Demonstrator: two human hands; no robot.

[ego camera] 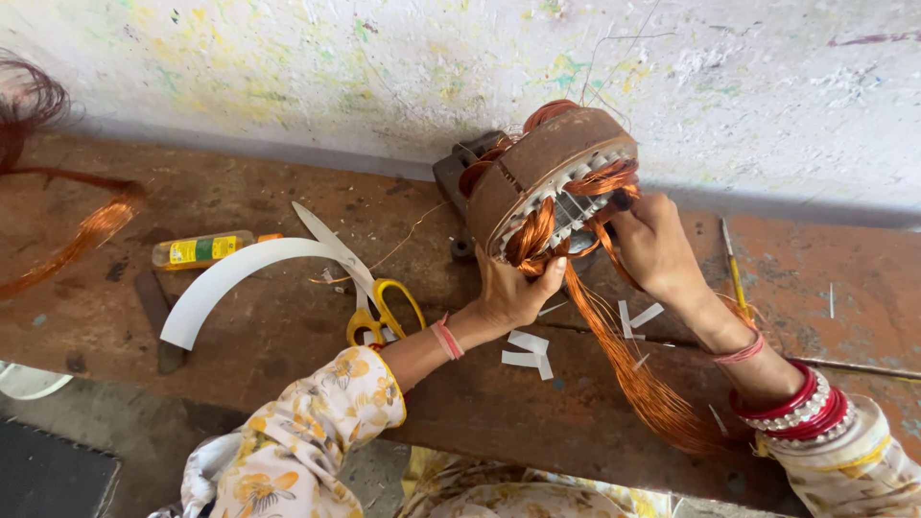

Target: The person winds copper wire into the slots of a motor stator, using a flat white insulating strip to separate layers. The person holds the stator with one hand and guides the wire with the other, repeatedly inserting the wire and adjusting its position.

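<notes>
Paint-flecked white wall [288,67] closes the far edge of your bench [288,336], a worn, rust-brown wooden top marked with dark stains. Upon it, near the far edge and right of centre, stands the stator [552,173], a rusty slotted ring tilted on its rim toward you, with copper coils packed into its slots. From it a copper wire bundle [633,374] trails toward the near right edge.

Your left hand [508,293] cups the stator's lower rim, thumb pressed against the coils, fingers wrapped firmly beneath. Your right hand [657,245] grips the winding at the ring's right side, fingers narrowly closed on the strands; whether a small tool is also held there cannot be told.

Toward the left edge lies a curved white paper strip [221,283]; beside it rest yellow-handled scissors [379,302] and a yellow-green tube [201,249]. Small white paper slips [528,350] lie scattered under your hands, and a thin brush-like stick [734,269] sits near the right edge. More loose copper wire [86,235] lies at the far left.

Risk, as a judgement: the tilted ring could roll or drop if the left hand's support slackens, and hard pulling against the slot edges could scrape the wire or kink the strands.
</notes>
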